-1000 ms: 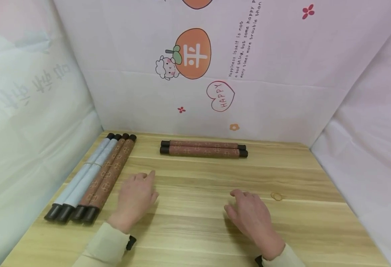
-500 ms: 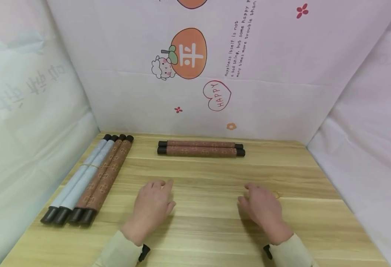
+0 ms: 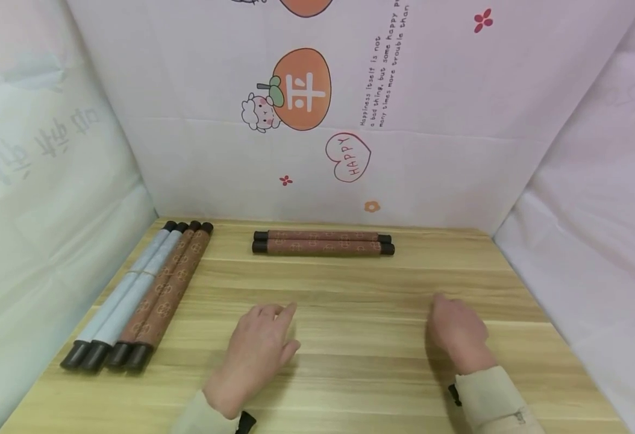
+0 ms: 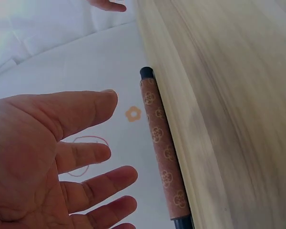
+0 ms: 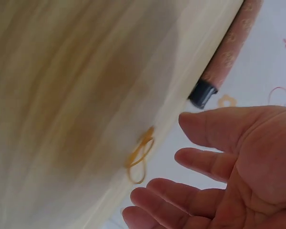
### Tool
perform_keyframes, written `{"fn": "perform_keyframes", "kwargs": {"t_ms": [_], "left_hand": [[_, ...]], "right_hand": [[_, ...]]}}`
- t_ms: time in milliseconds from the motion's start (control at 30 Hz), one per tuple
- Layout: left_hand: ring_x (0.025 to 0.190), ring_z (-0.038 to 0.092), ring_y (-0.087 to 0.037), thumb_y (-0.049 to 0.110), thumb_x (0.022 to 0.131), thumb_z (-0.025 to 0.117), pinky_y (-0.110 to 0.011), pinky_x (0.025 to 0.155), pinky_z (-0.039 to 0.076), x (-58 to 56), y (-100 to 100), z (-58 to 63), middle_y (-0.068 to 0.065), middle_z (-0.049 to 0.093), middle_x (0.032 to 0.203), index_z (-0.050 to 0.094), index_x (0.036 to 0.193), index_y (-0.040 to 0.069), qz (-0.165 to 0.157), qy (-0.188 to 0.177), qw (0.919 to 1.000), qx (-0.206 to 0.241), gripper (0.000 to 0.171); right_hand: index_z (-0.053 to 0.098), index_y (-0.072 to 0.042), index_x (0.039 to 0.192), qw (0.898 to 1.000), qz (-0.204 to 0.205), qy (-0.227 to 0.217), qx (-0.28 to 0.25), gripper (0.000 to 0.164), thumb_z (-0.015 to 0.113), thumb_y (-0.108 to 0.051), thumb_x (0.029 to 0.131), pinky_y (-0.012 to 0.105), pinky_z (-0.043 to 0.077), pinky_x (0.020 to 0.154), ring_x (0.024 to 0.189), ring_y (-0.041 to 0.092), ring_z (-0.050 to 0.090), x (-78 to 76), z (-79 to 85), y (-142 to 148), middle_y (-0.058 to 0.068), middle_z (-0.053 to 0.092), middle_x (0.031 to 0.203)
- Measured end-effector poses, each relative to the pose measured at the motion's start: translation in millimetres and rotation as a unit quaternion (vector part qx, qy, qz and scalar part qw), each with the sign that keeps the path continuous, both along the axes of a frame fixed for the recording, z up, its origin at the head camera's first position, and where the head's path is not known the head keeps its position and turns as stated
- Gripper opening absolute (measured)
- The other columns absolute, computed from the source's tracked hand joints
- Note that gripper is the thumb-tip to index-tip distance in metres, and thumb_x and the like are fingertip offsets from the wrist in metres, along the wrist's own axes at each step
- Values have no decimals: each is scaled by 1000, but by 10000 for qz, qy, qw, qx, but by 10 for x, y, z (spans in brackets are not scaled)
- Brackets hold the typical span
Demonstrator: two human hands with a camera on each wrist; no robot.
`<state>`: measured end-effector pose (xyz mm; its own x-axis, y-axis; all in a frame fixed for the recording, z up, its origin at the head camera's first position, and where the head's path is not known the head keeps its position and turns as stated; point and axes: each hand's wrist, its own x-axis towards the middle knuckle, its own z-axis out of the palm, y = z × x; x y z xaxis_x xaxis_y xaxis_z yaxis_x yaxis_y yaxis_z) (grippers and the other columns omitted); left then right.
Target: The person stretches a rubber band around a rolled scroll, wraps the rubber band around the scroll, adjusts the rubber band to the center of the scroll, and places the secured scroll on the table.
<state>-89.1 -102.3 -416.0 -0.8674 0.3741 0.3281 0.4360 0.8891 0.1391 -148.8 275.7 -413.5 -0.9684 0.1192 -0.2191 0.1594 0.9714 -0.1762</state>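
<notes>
My right hand point(image 3: 457, 331) is over the right part of the table, its fingers relaxed and holding nothing. In the right wrist view a twisted yellow rubber band point(image 5: 140, 157) lies on the wood beside the fingertips; the hand hides it in the head view. My left hand point(image 3: 260, 349) hovers near the table's middle, fingers loosely extended with nothing in them. Two brown scrolls point(image 3: 323, 246) with black end knobs lie side by side along the back edge. One brown scroll point(image 4: 164, 152) shows beyond the left fingers in the left wrist view.
On the left lie two pale blue scrolls point(image 3: 130, 289) with a thin band across them. Two brown patterned scrolls point(image 3: 173, 289) lie against them. White printed cloth point(image 3: 214, 163) stands behind the wooden table point(image 3: 350, 386) and on both sides.
My left hand has moved right, away from the scrolls on the left. My right hand has moved right, over where the rubber band lay in sight. The head view has shifted slightly.
</notes>
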Motion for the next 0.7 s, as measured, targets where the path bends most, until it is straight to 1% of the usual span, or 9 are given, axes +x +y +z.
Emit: {"fn": "perform_keyframes", "kwargs": {"t_ms": [33,100,233,433,533,700], "left_hand": [[112,67,-37,36,89,82,-52,94,56,14,7,-1,-16,73,121,64,139,5,2,-24,10000,30,62],[113,67,-38,35,89,82,-52,96,55,40,19,-2,-16,72,121,63,140,5,-5,-96,9999,117,62],[116,66,-36,36,90,81,-50,100,54,78,40,-4,-14,72,122,62,141,6,-14,-216,9996,181,62],[117,66,-32,37,90,79,-47,102,53,118,73,-3,-11,72,123,62,142,9,-40,-300,9993,220,61],[117,66,-31,37,90,81,-46,101,54,135,82,-1,-9,73,123,63,141,10,-59,-266,9994,217,61],[118,65,-30,38,89,81,-45,100,54,156,89,8,-8,73,123,64,141,11,-129,-264,9992,284,61]], "right_hand": [[46,3,145,10000,-39,-18,-16,43,32,-13,108,62,55,61,94,55,65,-11,-15,23,41,61,116],[47,3,142,10000,-36,-77,-26,41,31,-11,107,64,55,64,98,57,64,-29,-44,66,42,59,121],[52,2,132,9999,17,-95,-38,34,36,-11,105,64,55,65,98,58,63,-62,-78,128,41,61,120],[57,1,127,9999,69,-85,11,33,41,-16,103,65,55,67,101,60,62,-97,-96,167,40,61,124],[60,0,121,9999,90,-110,32,29,45,-15,103,62,55,64,98,58,64,-115,-93,174,38,63,122],[68,0,109,9999,101,-44,37,23,51,-14,101,58,55,61,91,51,69,-137,-84,173,35,68,114]]}}
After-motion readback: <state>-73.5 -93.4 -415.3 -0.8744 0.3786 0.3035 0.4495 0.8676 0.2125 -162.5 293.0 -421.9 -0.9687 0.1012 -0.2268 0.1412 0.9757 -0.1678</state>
